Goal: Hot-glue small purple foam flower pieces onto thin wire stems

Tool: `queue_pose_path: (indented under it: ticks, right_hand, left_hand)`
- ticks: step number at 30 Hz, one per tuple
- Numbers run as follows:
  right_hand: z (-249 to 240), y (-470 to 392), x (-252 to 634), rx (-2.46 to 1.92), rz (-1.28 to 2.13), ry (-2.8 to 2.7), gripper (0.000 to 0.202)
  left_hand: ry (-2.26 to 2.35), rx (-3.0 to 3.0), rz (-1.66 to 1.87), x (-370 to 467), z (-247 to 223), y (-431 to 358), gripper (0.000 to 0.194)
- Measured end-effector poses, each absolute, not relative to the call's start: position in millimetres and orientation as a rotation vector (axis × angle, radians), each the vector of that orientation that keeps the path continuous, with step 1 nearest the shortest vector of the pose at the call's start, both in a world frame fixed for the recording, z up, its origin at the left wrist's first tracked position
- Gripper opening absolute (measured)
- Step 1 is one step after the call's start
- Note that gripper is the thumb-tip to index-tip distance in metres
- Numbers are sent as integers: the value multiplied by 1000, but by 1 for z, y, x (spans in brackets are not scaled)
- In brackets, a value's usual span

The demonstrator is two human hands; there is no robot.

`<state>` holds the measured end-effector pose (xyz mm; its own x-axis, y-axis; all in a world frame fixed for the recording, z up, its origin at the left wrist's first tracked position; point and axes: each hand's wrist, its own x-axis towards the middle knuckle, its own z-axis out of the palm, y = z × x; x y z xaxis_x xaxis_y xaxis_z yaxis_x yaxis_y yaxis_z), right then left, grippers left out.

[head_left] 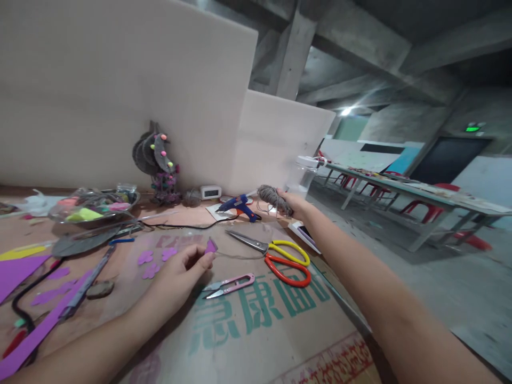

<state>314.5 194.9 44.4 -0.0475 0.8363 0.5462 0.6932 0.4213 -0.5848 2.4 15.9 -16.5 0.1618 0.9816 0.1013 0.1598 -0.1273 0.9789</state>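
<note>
Between the thumb and fingers of my left hand (192,266) is a small purple felt piece (211,246), with a thin grey string (240,256) running from it to the right. My right hand (294,201) is wrapped round a bundle of grey yarn (272,197) near the back of the table. Scissors (260,244) with one yellow and one red handle lie open between my hands. Closer to me are pink-handled thread snips (232,285). Behind the scissors stands a blue glue gun (240,207). Purple flower cut-outs (151,271) lie left of my left hand.
A tray of craft bits (94,208) sits at the back left. Beside it stands a grey felt ornament (158,160) with coloured balls. A small white digital clock (210,192) and a clear lidded jug (302,173) stand along the back. Printed cardboard (276,341) covers the table.
</note>
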Motion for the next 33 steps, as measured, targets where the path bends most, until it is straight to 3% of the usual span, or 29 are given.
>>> queue_pose_path:
  ticks: [3, 12, 15, 18, 20, 23, 33]
  right_hand:
    - [49, 191, 313, -1519, 173, -1785, 31]
    - [62, 117, 258, -1441, -22, -1893, 22]
    - [57, 64, 227, -1204, 20, -2250, 34]
    - [47, 20, 206, -879, 96, -2629, 22]
    - [40, 2, 200, -802, 71, -2748, 26]
    - [31, -9, 197, -754, -19, -2847, 36]
    - [15, -3, 200, -721, -115, -2803, 19]
  left_hand:
    - [1165, 1523, 1091, 2, -16, 16, 32]
    - [1144, 1494, 1103, 2, -11, 13, 29]
    - [1108, 1485, 1106, 2, -10, 13, 30]
    - [1062, 1450, 1122, 3, -10, 13, 30]
    - [1050, 1396, 1136, 3, -10, 13, 30]
    - [1085, 1342, 1155, 4, -8, 11, 31]
    - [1147, 1500, 1130, 4, -1, 9, 30]
